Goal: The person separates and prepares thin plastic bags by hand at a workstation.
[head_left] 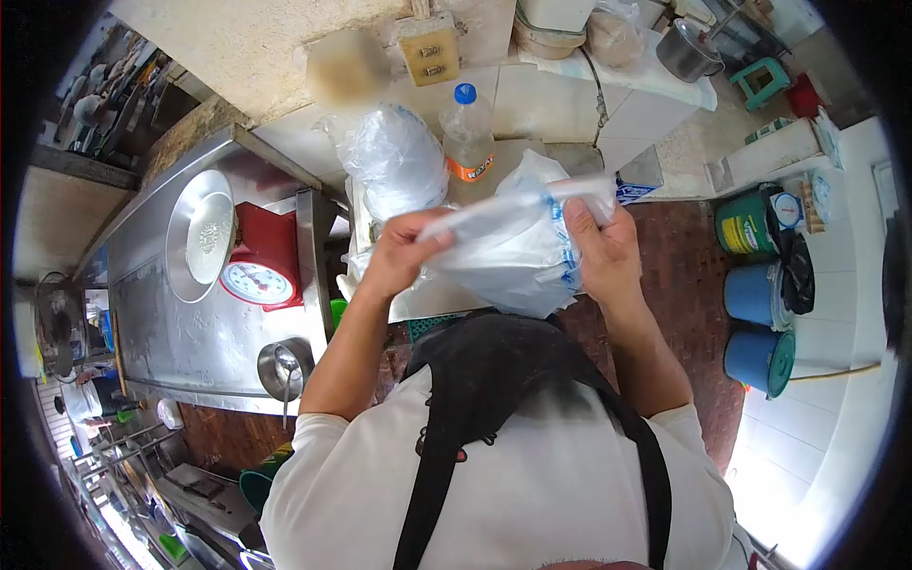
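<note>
A white plastic bag [508, 252] with blue print is stretched between my two hands in front of my chest. My left hand [404, 252] pinches its left end, thumb on top. On the other side, my right hand [603, 247] grips the upper right part beside the blue print, with the thumb pressed on the plastic. The bag's upper edge is blurred. Just beyond my left hand is a bulging clear bag [394, 161] of pale contents. Next to it stands a clear bottle [467, 133] with a blue cap and an orange label.
At left, a steel table [161, 323] bears a red scale [266, 256] with a metal pan [201, 237] and a steel pot [285, 366] holding a ladle. Blue buckets [752, 290] and a green tub [746, 228] line the right wall. A pot [686, 52] stands at the back right.
</note>
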Tool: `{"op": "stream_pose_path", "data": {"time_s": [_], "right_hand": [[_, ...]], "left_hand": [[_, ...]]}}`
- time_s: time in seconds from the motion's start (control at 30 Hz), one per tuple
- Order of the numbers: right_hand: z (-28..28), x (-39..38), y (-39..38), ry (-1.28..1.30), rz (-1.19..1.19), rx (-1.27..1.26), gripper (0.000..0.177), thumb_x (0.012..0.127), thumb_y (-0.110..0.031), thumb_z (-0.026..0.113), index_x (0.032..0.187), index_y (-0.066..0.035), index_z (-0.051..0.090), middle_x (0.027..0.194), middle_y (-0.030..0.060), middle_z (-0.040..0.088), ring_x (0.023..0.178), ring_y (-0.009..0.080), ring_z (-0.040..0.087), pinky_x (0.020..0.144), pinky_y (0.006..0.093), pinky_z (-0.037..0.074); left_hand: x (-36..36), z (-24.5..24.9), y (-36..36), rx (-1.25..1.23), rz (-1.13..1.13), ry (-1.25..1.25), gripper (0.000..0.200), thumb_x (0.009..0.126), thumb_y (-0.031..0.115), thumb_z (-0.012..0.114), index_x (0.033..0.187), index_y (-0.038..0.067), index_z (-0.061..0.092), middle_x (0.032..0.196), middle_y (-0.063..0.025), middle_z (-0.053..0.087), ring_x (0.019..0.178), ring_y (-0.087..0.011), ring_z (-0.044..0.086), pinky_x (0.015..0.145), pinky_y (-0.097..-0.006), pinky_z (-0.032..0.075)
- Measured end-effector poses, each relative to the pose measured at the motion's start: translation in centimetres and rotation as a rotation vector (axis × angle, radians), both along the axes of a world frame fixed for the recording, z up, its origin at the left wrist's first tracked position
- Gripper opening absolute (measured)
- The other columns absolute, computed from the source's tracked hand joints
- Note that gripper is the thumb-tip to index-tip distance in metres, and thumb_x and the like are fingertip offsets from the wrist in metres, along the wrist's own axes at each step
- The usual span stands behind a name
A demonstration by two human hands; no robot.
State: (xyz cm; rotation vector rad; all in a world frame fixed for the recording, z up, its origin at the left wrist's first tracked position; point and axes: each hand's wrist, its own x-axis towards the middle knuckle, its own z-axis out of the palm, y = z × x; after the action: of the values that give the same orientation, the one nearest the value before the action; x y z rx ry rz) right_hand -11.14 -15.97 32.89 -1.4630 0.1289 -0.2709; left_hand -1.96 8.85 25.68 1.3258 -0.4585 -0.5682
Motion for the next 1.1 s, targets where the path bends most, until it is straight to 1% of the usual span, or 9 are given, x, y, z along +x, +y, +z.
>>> {"op": "stream_pose_path", "data": {"time_s": [0.1, 0.17, 0.3, 0.47, 0.6, 0.73, 0.9, 1.0, 1.1], "right_hand": [[-1.1, 0.0, 0.1, -0.004, -0.051, -0.097, 0.022, 0.102, -0.021, 0.056, 0.107, -0.001, 0.064, 0.090, -0.0018, 0.063, 0.078, 0.0044, 0.053, 0.070, 0.0212, 0.045], [-2.7, 0.5, 0.7, -0.011, -0.108, 0.127, 0.022, 0.101, -0.023, 0.057, 0.105, -0.002, 0.063, 0.086, -0.0035, 0.060, 0.075, 0.0030, 0.050, 0.067, 0.0191, 0.042], [-4.8, 0.7, 0.7, 0.060, -0.192, 0.255, 0.023, 0.102, -0.018, 0.055, 0.118, -0.002, 0.059, 0.102, 0.0006, 0.064, 0.087, 0.0055, 0.057, 0.079, 0.0207, 0.046], [-4.0, -0.5, -0.7, 0.131, -0.011, -0.159, 0.039, 0.097, -0.016, 0.060, 0.131, 0.001, 0.051, 0.114, 0.0046, 0.060, 0.104, 0.0117, 0.057, 0.091, 0.0265, 0.045], [-1.1, -1.2, -0.3, -0.115, -0.166, -0.391, 0.061, 0.087, -0.014, 0.069, 0.140, -0.002, 0.043, 0.132, 0.0179, 0.053, 0.119, 0.0200, 0.054, 0.098, 0.0386, 0.044], [5.0, -1.2, 0.0, -0.438, -0.119, -1.202, 0.069, 0.080, -0.013, 0.073, 0.141, -0.005, 0.042, 0.132, 0.0185, 0.052, 0.118, 0.0312, 0.054, 0.097, 0.0417, 0.045], [2.1, 1.3, 0.2, -0.237, 0.269, -0.945, 0.033, 0.081, -0.013, 0.073, 0.111, -0.006, 0.063, 0.098, 0.0149, 0.065, 0.089, 0.0323, 0.064, 0.077, 0.0379, 0.050], [2.1, 0.3, 1.1, -0.162, 0.162, -0.685, 0.014, 0.083, -0.013, 0.072, 0.090, -0.003, 0.065, 0.081, 0.0131, 0.064, 0.073, 0.0309, 0.063, 0.066, 0.0379, 0.049], [0.9, 0.2, 1.2, -0.093, 0.109, -0.602, 0.011, 0.086, -0.008, 0.072, 0.088, 0.000, 0.066, 0.080, 0.0110, 0.065, 0.069, 0.0202, 0.061, 0.064, 0.0307, 0.048]], "left_hand": [[1.7, -1.2, 1.9, -0.212, 0.139, 0.116, 0.038, 0.088, 0.020, 0.072, 0.120, 0.002, 0.065, 0.113, -0.0063, 0.067, 0.098, -0.0139, 0.061, 0.086, -0.0279, 0.048], [0.4, 3.8, 0.0, -0.477, 0.085, 0.260, 0.050, 0.086, 0.022, 0.073, 0.130, 0.003, 0.058, 0.119, -0.0062, 0.063, 0.103, -0.0140, 0.061, 0.090, -0.0280, 0.048], [2.0, 0.4, 0.5, -0.320, 0.019, 0.285, 0.061, 0.085, 0.031, 0.075, 0.136, 0.004, 0.053, 0.124, -0.0075, 0.060, 0.108, -0.0152, 0.061, 0.091, -0.0298, 0.050], [2.9, 2.6, 0.3, -0.158, 0.117, 0.414, 0.018, 0.096, 0.022, 0.065, 0.103, 0.005, 0.065, 0.087, 0.0016, 0.067, 0.081, -0.0071, 0.063, 0.078, -0.0210, 0.049], [3.1, 2.9, 0.1, -0.057, 0.088, 0.249, 0.021, 0.094, 0.023, 0.068, 0.104, 0.004, 0.065, 0.086, 0.0017, 0.065, 0.078, -0.0060, 0.058, 0.075, -0.0205, 0.047], [1.7, 5.9, -1.5, 0.006, -0.040, 0.048, 0.023, 0.089, 0.016, 0.074, 0.104, 0.004, 0.063, 0.090, 0.0022, 0.063, 0.081, -0.0068, 0.057, 0.077, -0.0211, 0.046], [-0.2, 10.4, -2.6, 0.139, -0.032, -0.107, 0.045, 0.072, 0.013, 0.087, 0.106, 0.006, 0.059, 0.097, 0.0013, 0.061, 0.092, -0.0083, 0.055, 0.085, -0.0238, 0.044], [1.9, 6.6, -1.6, 0.142, -0.134, 0.066, 0.046, 0.073, -0.001, 0.082, 0.112, 0.004, 0.059, 0.099, -0.0013, 0.065, 0.092, -0.0100, 0.061, 0.084, -0.0234, 0.049], [1.9, 5.3, -1.7, 0.055, -0.137, 0.203, 0.043, 0.073, -0.005, 0.080, 0.112, 0.003, 0.062, 0.101, -0.0034, 0.068, 0.089, -0.0106, 0.064, 0.081, -0.0228, 0.051]]}}
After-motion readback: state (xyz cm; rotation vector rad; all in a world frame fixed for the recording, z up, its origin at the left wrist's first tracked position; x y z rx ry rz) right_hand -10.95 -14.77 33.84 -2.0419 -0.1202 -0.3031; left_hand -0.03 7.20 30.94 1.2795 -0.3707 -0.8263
